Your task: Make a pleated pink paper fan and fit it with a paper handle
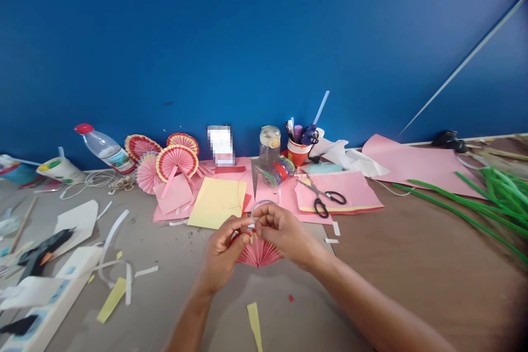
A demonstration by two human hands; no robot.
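Pleated pink fan (259, 257): left hand (223, 248) at its ten o'clock, pinching the edge; right hand (285, 234) at two, fingers curled, can't tell grip.

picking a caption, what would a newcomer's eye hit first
Probably the blue wall, filling the upper half. Then the pink fans clustered left of centre, and the green strands at far right. Low in the middle, left hand and right hand meet at pleated paper.

Blue wall (247, 38) behind a grey-brown tabletop (383, 264)
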